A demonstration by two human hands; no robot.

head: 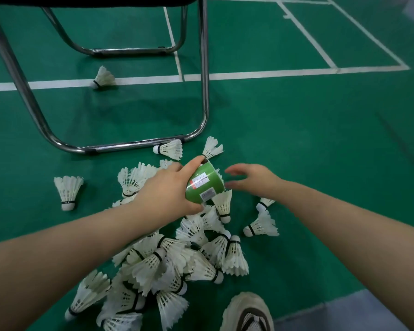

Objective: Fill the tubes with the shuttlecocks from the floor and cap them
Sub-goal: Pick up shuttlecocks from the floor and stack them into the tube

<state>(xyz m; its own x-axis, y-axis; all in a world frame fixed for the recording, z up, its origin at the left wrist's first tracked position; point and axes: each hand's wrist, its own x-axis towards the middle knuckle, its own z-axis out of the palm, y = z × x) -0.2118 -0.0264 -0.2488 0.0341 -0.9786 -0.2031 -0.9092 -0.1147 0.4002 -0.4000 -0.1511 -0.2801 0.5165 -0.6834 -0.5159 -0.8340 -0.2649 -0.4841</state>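
My left hand (167, 189) grips a green tube (204, 183) with white labels, held seen end-on above a pile of white feather shuttlecocks (177, 259) on the green court floor. One shuttlecock (212, 147) pokes out beyond the tube's far end; whether it sits in the tube I cannot tell. My right hand (251, 179) hovers just right of the tube, fingers spread, holding nothing. Loose shuttlecocks lie around: one upright at the left (68, 192), one by the chair foot (169, 149), two at the right (262, 225). No cap is visible.
A chrome chair frame (204, 91) stands over the floor behind the pile, with a lone shuttlecock (103, 78) under it on a white court line. My shoe (246, 314) is at the bottom edge, beside a grey floor strip (368, 311).
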